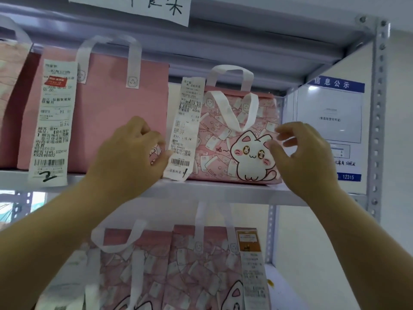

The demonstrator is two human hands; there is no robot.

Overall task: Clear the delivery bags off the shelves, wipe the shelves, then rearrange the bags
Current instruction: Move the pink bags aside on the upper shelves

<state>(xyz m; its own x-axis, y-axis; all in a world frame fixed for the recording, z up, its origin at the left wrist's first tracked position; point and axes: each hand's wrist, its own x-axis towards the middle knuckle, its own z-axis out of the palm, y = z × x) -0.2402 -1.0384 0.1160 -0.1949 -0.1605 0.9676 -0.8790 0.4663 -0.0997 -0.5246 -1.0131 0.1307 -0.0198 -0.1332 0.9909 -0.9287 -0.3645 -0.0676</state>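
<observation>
The left hand [131, 153] is curled at the edge of the cat-print bag [234, 139] — whether it grips cannot be told; the right hand [306, 153] is half open, empty. Clearing is judged underway — both sides must be gripped next.

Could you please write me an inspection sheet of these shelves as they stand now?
Surface: grey metal shelf, carrying bags.
Job's things: cat bag upright at the right, long receipt hanging down its front; plain pink bag to its left, with a second receipt; more patterned bags lower down.
Clutter: nothing seen.
Grips: left hand curled at the cat bag's left edge, hold unclear; right hand open, at its right side.
Cables: nothing seen.
Surroundings: blue-headed notice at the right; handwritten paper sign above.
</observation>
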